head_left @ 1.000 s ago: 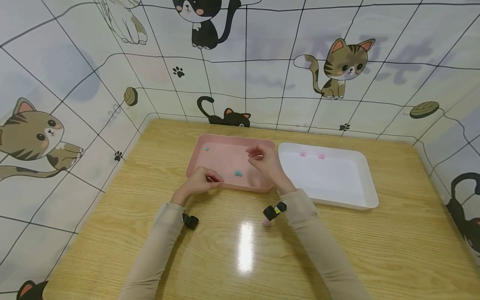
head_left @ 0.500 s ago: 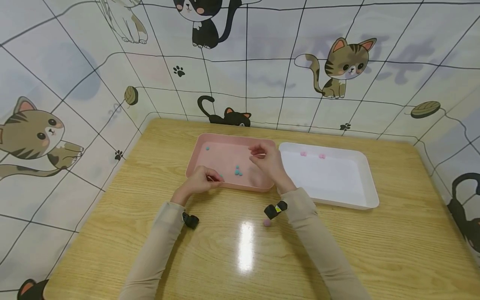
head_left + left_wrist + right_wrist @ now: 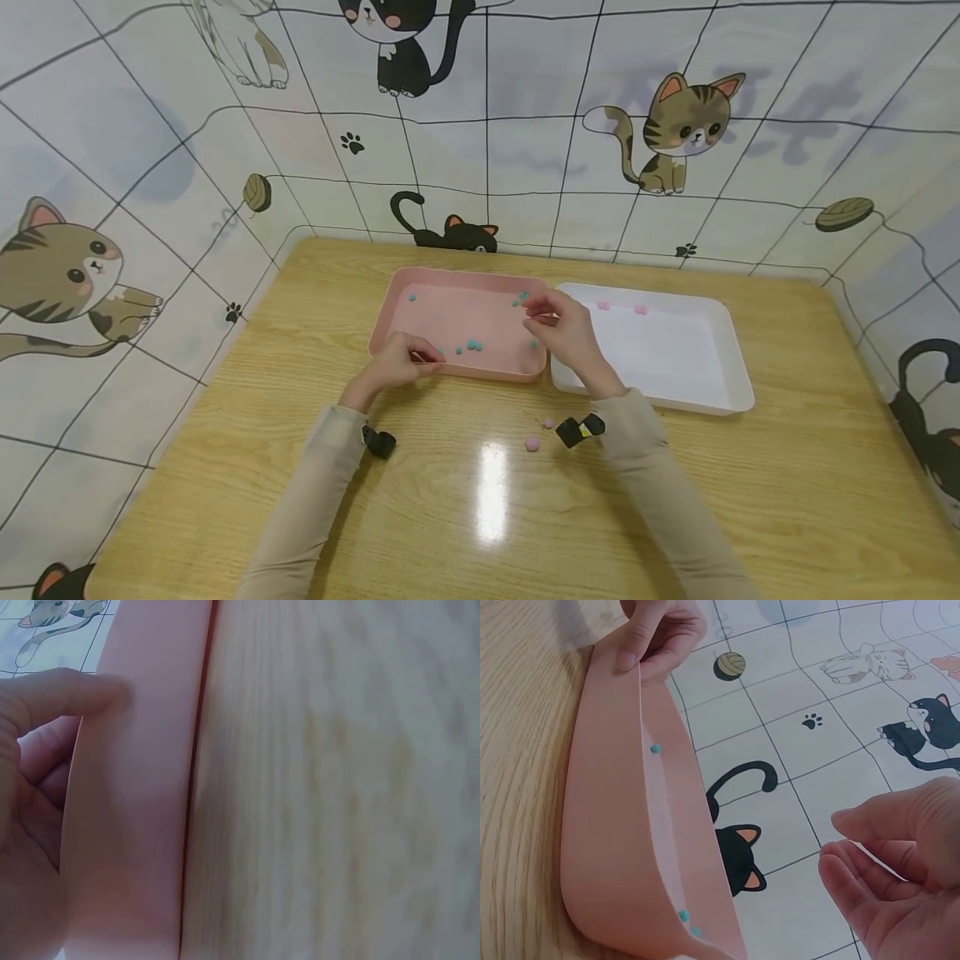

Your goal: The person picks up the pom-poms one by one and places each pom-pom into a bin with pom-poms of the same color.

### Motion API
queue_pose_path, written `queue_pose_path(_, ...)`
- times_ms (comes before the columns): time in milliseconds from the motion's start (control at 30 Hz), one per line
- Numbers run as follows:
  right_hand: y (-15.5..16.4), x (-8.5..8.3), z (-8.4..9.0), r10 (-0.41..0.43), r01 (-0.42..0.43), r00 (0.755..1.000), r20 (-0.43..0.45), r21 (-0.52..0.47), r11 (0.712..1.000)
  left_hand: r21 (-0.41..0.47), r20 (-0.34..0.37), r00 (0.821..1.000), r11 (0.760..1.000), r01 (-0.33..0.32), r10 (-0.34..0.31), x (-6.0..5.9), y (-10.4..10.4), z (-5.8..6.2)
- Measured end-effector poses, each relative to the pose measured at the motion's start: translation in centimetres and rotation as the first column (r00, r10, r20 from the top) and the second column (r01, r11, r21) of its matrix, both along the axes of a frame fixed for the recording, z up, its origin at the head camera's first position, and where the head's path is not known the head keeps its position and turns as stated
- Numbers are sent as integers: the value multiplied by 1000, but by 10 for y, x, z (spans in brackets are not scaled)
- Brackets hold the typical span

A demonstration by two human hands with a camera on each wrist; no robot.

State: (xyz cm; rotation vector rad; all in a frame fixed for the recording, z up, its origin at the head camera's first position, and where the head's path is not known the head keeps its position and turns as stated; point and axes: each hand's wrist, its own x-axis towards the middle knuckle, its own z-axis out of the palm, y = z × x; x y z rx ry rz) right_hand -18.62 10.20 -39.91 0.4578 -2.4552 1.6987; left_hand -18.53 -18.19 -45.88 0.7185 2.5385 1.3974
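Observation:
My left hand (image 3: 397,360) grips the near wall of a shallow pink tray (image 3: 442,312), its thumb (image 3: 90,694) on the outer face and the other fingers inside. Several small teal beads (image 3: 471,344) lie scattered on the tray floor; more sit near its right end. Over that right end hovers my right hand (image 3: 562,327), with loosely bent fingers. In the right wrist view a gap shows between thumb (image 3: 870,819) and fingertips, and nothing is visible there. Teal beads (image 3: 683,916) also show past the tray wall in that view.
A white tray (image 3: 652,367) stands right beside the pink one, with two small pink pieces (image 3: 641,310) near its back wall. On the wooden table in front lie a pink ball (image 3: 532,443) and a smaller pink bead (image 3: 548,423). A cat-patterned backdrop (image 3: 525,158) rises behind.
More teal beads now show in the pink tray, at its right end and near the front. My right hand has shifted right, uncovering the smaller pink bead. The left hand stays put.

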Motion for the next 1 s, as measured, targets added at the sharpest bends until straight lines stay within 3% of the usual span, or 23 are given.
queue_pose_path(167,14,7,2,-4,4,1000,6,20,1000,25,-14,1000,1000,-3,3,0,0,-1)
queue_pose_path(400,34,16,1,-23,25,999,-34,58,998,75,-106,994,997,-10,18,2,0,-3)
queue_pose_path(667,58,25,0,-54,59,996,-67,73,996,156,-223,975,987,35,1,4,0,-3)
queue_pose_path(867,75,34,1,-88,96,993,-80,95,991,138,-189,982,990,-5,31,8,8,2)
queue_pose_path(1000,87,38,-2,-106,115,991,-79,116,987,170,-187,982,985,-10,42,11,17,6)
